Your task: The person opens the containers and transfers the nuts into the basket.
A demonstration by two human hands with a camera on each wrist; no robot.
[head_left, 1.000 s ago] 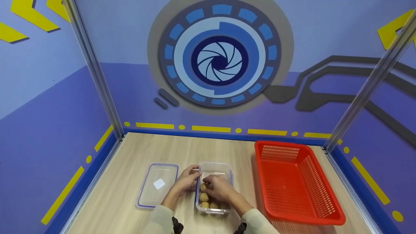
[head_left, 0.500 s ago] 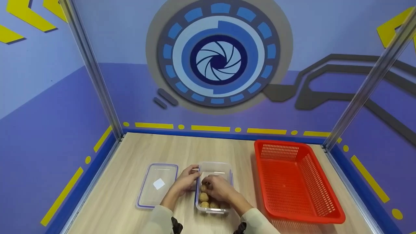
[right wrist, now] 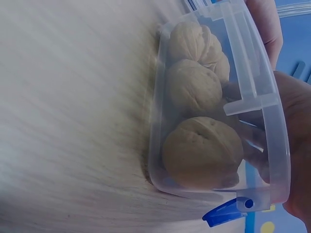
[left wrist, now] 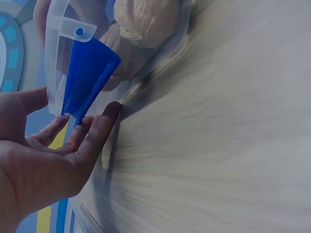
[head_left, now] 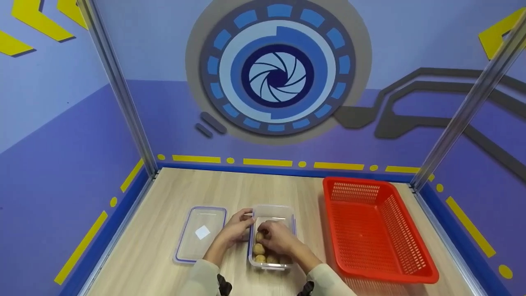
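Note:
A clear plastic food container (head_left: 273, 211) stands on the table with several walnuts (head_left: 259, 248) along its near end and left side. My right hand (head_left: 277, 237) reaches down into it, its fingertips around a walnut (head_left: 259, 237) at the left wall. In the right wrist view, walnuts (right wrist: 201, 150) show through the near wall, with part of that hand (right wrist: 296, 126) behind. My left hand (head_left: 235, 230) holds the container's left side, thumb at the rim and fingers by the lowered blue latch (left wrist: 87, 73). Its lid (head_left: 200, 234) lies flat to the left.
A red plastic basket (head_left: 425, 273) stands on the right of the wooden table (head_left: 197, 181). Printed panels (head_left: 164, 123) and metal posts (head_left: 117, 82) enclose the back and sides.
Both hands stay at the container. The right fingers shift only very slightly around the walnut at the left wall, and the head view sways a little.

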